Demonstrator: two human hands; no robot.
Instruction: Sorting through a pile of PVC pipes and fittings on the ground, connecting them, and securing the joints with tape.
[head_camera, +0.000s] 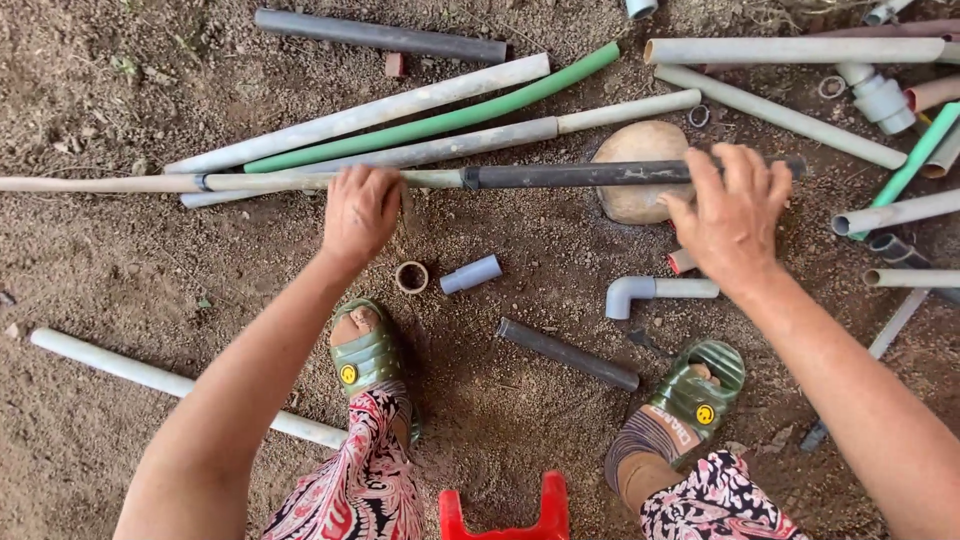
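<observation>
A long pipe (560, 176), pale at its left part and dark grey at its right, lies across the dirt ground and over a tan stone (636, 146). My left hand (360, 212) grips the pale part near a dark joint. My right hand (733, 218) grips the dark part just right of the stone, fingers curled over it. Both forearms reach forward from the bottom of the head view.
Several loose pipes lie behind, among them a green pipe (440, 122) and a dark one (380, 35). Nearer lie a grey elbow fitting (630, 295), a short coupling (471, 274), a ring (411, 277), a dark pipe piece (567, 354) and a red stool (505, 515). My feet wear green sandals (368, 355).
</observation>
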